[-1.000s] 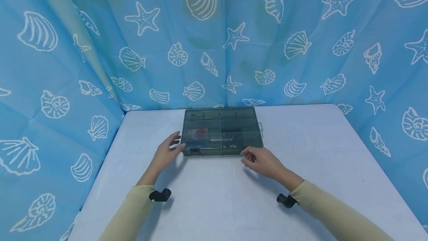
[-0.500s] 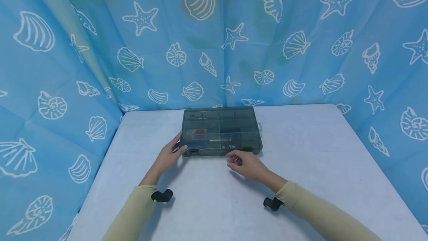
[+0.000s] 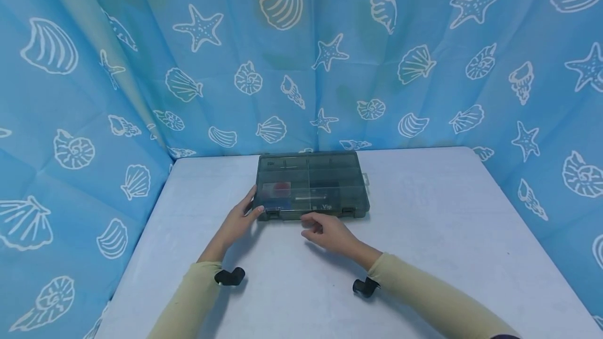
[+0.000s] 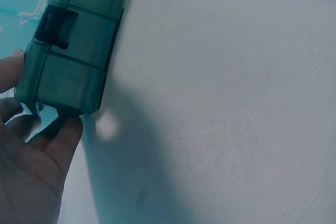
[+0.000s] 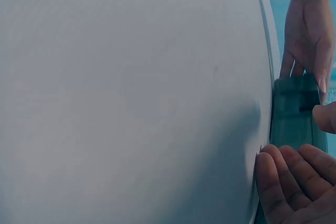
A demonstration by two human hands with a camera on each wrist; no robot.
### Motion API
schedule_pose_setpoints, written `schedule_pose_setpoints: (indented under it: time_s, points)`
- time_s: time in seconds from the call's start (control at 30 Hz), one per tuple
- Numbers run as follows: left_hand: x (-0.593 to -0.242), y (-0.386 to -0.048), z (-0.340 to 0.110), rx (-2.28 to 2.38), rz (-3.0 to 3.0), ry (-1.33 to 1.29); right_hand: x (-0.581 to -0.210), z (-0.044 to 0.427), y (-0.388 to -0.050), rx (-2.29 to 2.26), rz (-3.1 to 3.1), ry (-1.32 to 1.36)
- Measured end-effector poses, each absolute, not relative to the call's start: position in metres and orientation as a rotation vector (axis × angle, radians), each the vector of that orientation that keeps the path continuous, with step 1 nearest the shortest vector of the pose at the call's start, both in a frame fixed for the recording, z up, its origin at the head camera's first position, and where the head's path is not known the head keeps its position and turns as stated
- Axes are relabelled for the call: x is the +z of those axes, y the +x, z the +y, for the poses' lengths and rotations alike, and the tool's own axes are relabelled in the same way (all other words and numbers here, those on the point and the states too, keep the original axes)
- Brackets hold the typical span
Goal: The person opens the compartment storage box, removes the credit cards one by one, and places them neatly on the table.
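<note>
Plainly, the smoky see-through case (image 3: 288, 215) sits level on the white-covered table (image 3: 424, 255), at its far edge, and it serves as the landmark for everything else. Its lid (image 3: 332, 176) lies down flat over the compartments, and a pinkish-red shape (image 3: 282, 185) shows dimly inside, left of the case's middle.

At the case's near left corner, the left hand (image 3: 235, 223) holds on, its thumb (image 4: 11, 72) on the front and its fingers (image 4: 65, 137) round the left end, so it is clamped lightly there. Along the case's near side, just left of its right latch (image 3: 347, 212), is the right hand (image 3: 333, 234); its thumb (image 5: 326, 118) and loosely bent fingers stand apart with nothing between them that I can make out. Whether its fingertips touch the case I cannot tell.

As for progress, the case is in place and steadied at 1 corner: that much looks done. I would judge the handling to be at the stage of feeling along the front. The lid is not raised, and no contents lie outside the case. Whether the 2 latches, the right 1 and the left latch (image 3: 274, 214), are fastened or loose is too small to read, so what remains there is uncertain.
</note>
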State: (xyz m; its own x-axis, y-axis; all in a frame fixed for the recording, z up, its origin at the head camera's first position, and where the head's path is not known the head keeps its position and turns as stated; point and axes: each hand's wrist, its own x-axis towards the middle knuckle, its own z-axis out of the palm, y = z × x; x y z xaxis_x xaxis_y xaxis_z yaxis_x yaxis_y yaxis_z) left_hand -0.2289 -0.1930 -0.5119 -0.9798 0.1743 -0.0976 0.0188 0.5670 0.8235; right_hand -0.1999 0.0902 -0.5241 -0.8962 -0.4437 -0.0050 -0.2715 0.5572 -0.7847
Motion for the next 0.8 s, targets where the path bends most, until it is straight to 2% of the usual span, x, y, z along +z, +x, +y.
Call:
schedule_pose_setpoints:
  time_s: [0.8]
  points:
    - [-0.517, -0.227, -0.191, 1.416, 2.656, 0.140, -0.533, 0.045, -0.205, -1.602, 2.241, -0.498]
